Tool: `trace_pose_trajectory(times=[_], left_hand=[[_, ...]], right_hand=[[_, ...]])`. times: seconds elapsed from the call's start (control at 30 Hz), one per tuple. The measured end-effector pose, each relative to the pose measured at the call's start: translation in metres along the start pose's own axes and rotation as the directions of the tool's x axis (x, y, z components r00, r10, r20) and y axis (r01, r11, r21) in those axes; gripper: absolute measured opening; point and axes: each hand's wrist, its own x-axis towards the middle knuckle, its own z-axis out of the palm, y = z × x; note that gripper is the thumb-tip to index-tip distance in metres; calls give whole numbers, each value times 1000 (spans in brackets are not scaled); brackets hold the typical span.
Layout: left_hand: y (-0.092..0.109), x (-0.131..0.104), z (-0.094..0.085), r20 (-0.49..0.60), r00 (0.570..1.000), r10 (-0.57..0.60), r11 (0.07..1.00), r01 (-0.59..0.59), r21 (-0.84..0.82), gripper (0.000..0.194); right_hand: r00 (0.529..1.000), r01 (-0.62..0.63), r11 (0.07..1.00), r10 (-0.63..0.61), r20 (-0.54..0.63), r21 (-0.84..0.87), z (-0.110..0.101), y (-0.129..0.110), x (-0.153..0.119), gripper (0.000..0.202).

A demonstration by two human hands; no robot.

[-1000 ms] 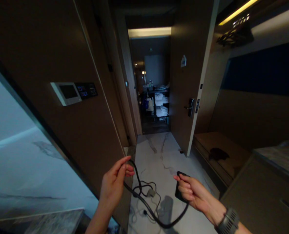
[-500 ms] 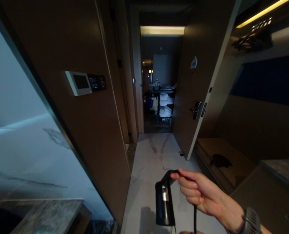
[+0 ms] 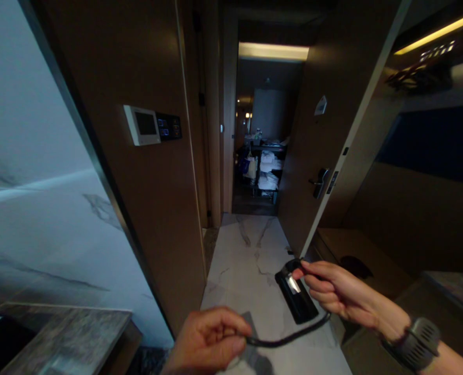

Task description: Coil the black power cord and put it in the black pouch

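Note:
A black device (image 3: 300, 302) with a shiny silver patch hangs tilted over the pale floor, its upper end pinched between the thumb and finger of my right hand (image 3: 339, 291). The other fingers of that hand are curled. A thick black cord (image 3: 290, 339) runs from below my right hand across to my left hand (image 3: 211, 338), whose thumb and forefinger pinch its end. The cord sags between the two hands, below the device. A dark watch is on my right wrist.
An open door (image 3: 325, 114) with a black handle stands at the right. Beyond the doorway is a cart (image 3: 272, 148) with folded white towels. A stone-topped counter (image 3: 71, 333) is at the lower left; a wall panel (image 3: 145, 125) hangs above it. A low bench (image 3: 349, 239) lies at the right.
My left hand has come into full view at the bottom, holding the cord. The device has moved right and tilted, and the cord now stretches sideways. The view has shifted slightly.

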Motion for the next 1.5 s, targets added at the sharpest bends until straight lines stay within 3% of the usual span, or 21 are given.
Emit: trace_pose_trajectory(times=[0.1, 0.2, 0.37, 0.6, 0.67, 0.77, 0.93, 1.03, 1.1, 1.17, 1.23, 1.3, 1.4, 1.5], left_hand=[[24, 28, 29, 53, 999, 0, 1000, 0, 4, 16], [34, 55, 52, 92, 993, 68, 998, -68, 3, 12], [25, 81, 44, 119, 992, 29, 976, -54, 209, 17], [17, 83, 38, 120, 987, 109, 877, -152, 456, 23], [5, 78, 29, 124, 988, 91, 907, -133, 400, 27], [-16, 62, -2, 174, 983, -55, 977, 18, 211, 25], [-32, 29, -61, 221, 961, -166, 963, 110, 246, 28], [-31, 21, -68, 230, 951, -205, 961, 152, 232, 25], [-32, 22, -57, 199, 963, -184, 977, 157, 146, 26], [-30, 25, -38, 118, 987, -106, 985, 120, -120, 32], [-25, 31, -14, -21, 999, -35, 889, 22, -458, 35], [-16, 38, 10, -180, 984, -14, 719, -115, -685, 33], [-4, 48, 36, -318, 948, 12, 589, -263, -764, 28], [-3, 55, 48, -304, 951, 60, 624, -273, -732, 24]], right_hand=[[996, 93, 957, -89, 26, -275, 16, 0, 1, 40], [989, 145, 938, -124, 84, -316, 30, 10, 4, 39], [990, -5, 978, 34, 136, -208, 40, 30, 5, 51], [996, 8, 1000, -10, 93, 14, 45, 46, 17, 40], [998, 14, 998, -17, 55, 66, 45, 46, 17, 41], [999, 19, 996, -16, -38, 91, 40, 39, 12, 35], [996, -77, 997, 76, 57, 11, 26, 34, 3, 31], [994, -93, 995, 95, 56, -34, 18, 32, 3, 30], [999, -43, 995, 44, 11, -93, 14, 29, 4, 31], [997, 57, 982, -66, -48, -180, 14, 28, 9, 39], [980, 143, 954, -173, -95, -263, 18, 34, 17, 49], [967, 173, 927, -224, -121, -332, 26, 47, 28, 57], [969, 161, 886, -225, -100, -434, 39, 75, 43, 68], [961, 192, 852, -265, -84, -487, 47, 91, 50, 68]])
